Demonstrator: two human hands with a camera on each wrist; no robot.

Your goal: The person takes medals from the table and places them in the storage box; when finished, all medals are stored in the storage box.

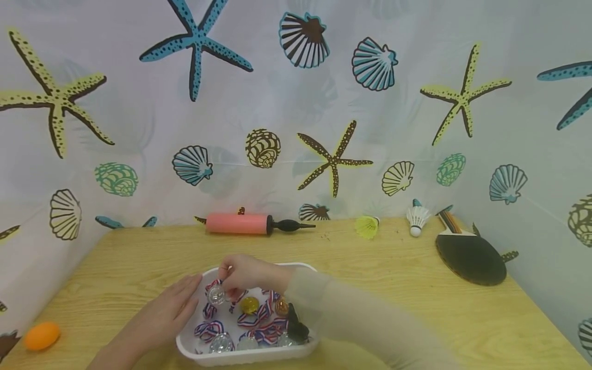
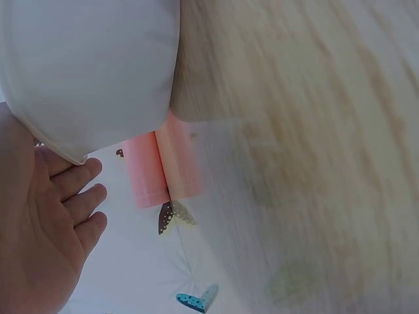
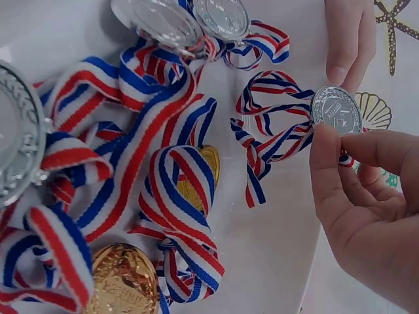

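My right hand (image 1: 250, 273) is over the left part of a white tray (image 1: 252, 355). It pinches a silver medal (image 3: 336, 110) between thumb and fingers, and a red, white and blue ribbon (image 3: 275, 114) trails from the medal in the tray. My left hand (image 1: 168, 308) rests along the tray's left rim with its fingers extended. From the left wrist view, those fingertips touch the tray's edge from outside. Inside the tray lie several more medals on striped ribbons, among them a gold medal (image 1: 250, 305), a silver medal (image 1: 221, 343) and a bronze-toned medal (image 1: 281, 307).
Behind the tray lies a pink hand pump (image 1: 238, 224). A yellow shuttlecock (image 1: 367, 226), a white shuttlecock (image 1: 417, 220) and a black table tennis paddle (image 1: 472, 257) are toward the right. An orange ball (image 1: 42, 336) sits at the left. A dark object (image 1: 297, 327) shows at the tray's right side.
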